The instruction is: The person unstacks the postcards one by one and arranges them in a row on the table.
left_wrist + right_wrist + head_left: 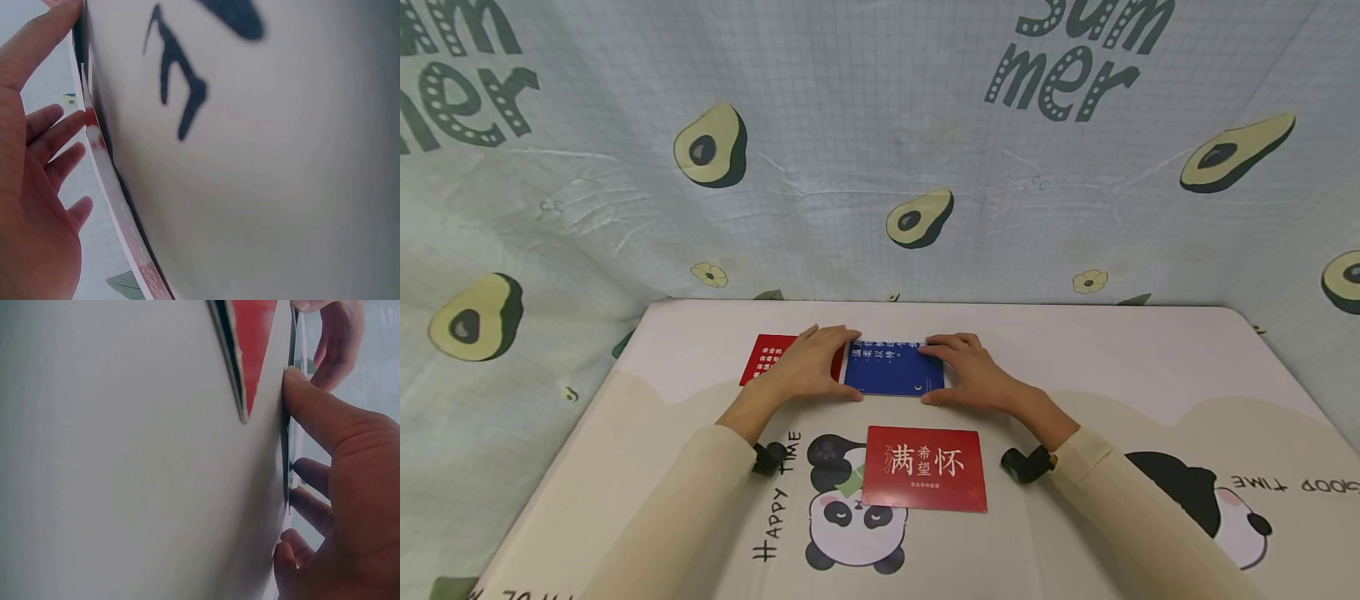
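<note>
A blue card [891, 372] with white writing and a small moon lies between my hands near the back of the table. My left hand [811, 367] grips its left end, thumb at the near edge and fingertips at the far edge. On the right end my right hand [973, 373] holds it in the same way. Partly covered by my left hand is a red card [765, 354] with white writing. Closer to me lies another red card [925, 468] with large white characters. Whether the blue card touches the table cannot be seen.
The table [1075, 517] has a cover printed with pandas and lettering. Behind it hangs a pale curtain [820, 125] with avocado prints. Dark wrist cameras sit at my left cuff [770, 458] and right cuff [1028, 465].
</note>
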{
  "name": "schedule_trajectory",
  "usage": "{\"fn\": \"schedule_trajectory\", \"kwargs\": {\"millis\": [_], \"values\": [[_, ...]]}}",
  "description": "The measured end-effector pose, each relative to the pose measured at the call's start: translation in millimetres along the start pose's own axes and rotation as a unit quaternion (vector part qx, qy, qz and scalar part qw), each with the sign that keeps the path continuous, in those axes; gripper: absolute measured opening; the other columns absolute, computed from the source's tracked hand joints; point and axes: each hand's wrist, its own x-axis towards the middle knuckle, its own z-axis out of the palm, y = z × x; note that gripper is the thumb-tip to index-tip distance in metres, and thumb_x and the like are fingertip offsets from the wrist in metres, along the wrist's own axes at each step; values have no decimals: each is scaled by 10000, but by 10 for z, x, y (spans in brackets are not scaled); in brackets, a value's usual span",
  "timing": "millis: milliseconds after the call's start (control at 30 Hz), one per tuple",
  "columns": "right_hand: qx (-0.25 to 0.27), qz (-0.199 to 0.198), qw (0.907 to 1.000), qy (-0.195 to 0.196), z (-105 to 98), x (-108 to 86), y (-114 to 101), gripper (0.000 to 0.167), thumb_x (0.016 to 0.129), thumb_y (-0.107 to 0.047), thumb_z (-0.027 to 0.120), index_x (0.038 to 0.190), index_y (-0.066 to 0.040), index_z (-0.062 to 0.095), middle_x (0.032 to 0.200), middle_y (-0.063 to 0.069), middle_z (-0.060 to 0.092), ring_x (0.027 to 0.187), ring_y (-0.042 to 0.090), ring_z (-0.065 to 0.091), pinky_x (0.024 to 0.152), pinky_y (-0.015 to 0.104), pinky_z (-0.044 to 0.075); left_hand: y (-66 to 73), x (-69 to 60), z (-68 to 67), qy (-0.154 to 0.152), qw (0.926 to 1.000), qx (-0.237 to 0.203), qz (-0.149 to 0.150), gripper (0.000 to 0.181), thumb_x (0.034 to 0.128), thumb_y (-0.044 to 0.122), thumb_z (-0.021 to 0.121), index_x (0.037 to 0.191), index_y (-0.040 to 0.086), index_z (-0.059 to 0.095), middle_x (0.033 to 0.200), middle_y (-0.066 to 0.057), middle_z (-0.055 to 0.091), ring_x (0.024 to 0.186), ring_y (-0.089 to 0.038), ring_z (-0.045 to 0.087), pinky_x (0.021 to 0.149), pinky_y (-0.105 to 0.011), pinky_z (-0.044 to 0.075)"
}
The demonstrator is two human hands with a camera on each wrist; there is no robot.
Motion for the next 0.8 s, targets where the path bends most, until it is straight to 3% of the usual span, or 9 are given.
{"fn": "schedule_trajectory", "kwargs": {"millis": [800], "values": [[-98,13,9999,17,16,21,13,779,774,-409,765,1419,-97,459,1462,138,378,1324,372,253,1050,572,282,-32,7,29,41,10000,-28,-22,916,683,461,804,1433,103,417,1446,-99,439,1382,-274,303,1156,-452,109]]}}
